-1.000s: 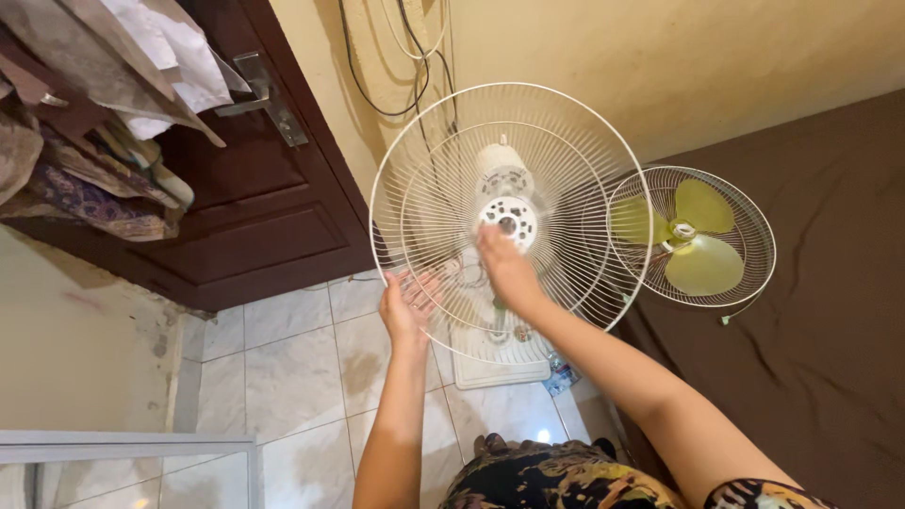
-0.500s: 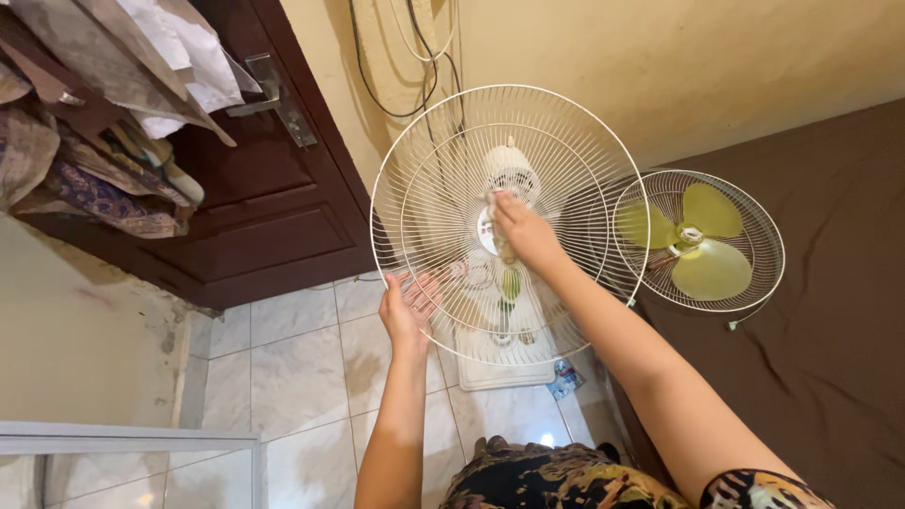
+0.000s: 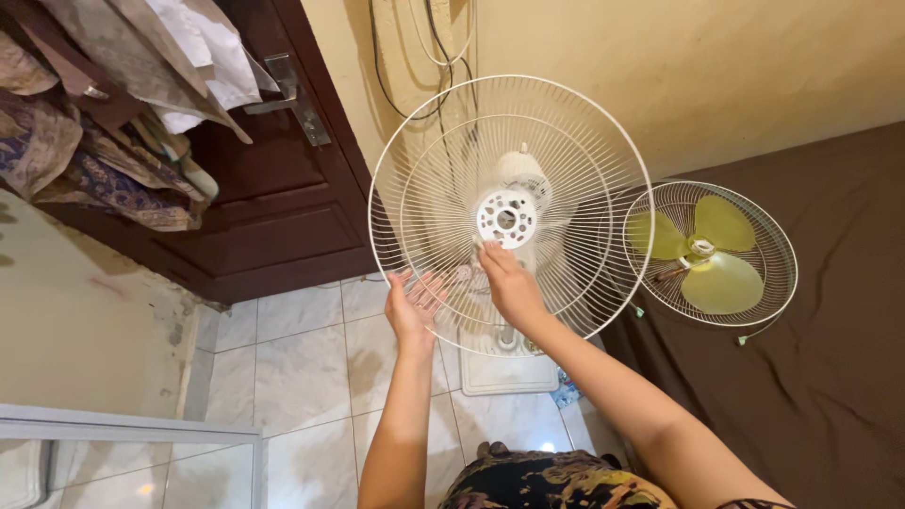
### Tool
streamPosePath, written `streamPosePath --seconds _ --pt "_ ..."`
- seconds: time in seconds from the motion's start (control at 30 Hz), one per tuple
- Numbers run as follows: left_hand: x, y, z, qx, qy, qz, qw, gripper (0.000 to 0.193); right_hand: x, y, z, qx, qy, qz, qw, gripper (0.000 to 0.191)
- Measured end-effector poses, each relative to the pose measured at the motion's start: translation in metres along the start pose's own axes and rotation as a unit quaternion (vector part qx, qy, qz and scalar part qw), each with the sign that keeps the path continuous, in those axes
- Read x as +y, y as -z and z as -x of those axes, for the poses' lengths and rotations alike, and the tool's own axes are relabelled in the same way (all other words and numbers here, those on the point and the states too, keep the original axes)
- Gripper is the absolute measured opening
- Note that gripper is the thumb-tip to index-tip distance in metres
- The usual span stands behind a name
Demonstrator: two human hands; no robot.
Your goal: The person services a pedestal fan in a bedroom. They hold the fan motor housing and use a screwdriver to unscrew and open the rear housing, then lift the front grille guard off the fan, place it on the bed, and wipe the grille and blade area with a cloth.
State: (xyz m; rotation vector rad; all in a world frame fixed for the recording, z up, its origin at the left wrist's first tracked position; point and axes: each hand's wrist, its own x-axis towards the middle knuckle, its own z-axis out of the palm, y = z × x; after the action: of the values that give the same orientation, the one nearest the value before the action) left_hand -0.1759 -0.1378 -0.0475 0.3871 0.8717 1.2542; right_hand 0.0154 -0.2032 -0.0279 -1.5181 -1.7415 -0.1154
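A white wire fan guard (image 3: 566, 123) stands upright on the fan's motor head (image 3: 517, 170), with a round white hub plate (image 3: 506, 219) at its centre. My left hand (image 3: 412, 306) grips the guard's lower rim with the fingers curled on the wires. My right hand (image 3: 509, 283) rests against the wires just below the hub, fingertips near the plate. The fan's stand runs down to a white base (image 3: 504, 372) on the tiled floor.
A second wire guard (image 3: 768, 240) with a yellow-green blade (image 3: 712, 254) lies on a dark brown bed surface (image 3: 830, 377) at right. A dark wooden door (image 3: 273, 207) stands at left, with clothes (image 3: 113, 113) hanging beside it. Cables (image 3: 424, 38) hang on the wall.
My right hand has dropped from the hub's centre to just below it. The hub plate now shows uncovered. My left hand stays on the lower rim.
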Motion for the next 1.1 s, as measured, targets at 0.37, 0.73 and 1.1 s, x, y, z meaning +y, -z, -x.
streamPosePath --seconds 0.37,0.73,1.1 --pt "-0.024 -0.002 -0.015 -0.036 -0.064 0.019 0.997 0.067 -0.042 0.009 -0.005 -0.167 -0.005 -0.138 0.976 0.029" --pt "-0.061 -0.009 -0.021 -0.057 -0.084 0.034 0.994 0.047 -0.050 -0.033 -0.090 0.007 0.009 -0.200 0.980 0.020" --pt "-0.011 0.007 -0.018 -0.026 0.007 -0.019 0.999 0.064 -0.014 0.028 0.011 -0.453 0.055 -0.098 0.884 0.016"
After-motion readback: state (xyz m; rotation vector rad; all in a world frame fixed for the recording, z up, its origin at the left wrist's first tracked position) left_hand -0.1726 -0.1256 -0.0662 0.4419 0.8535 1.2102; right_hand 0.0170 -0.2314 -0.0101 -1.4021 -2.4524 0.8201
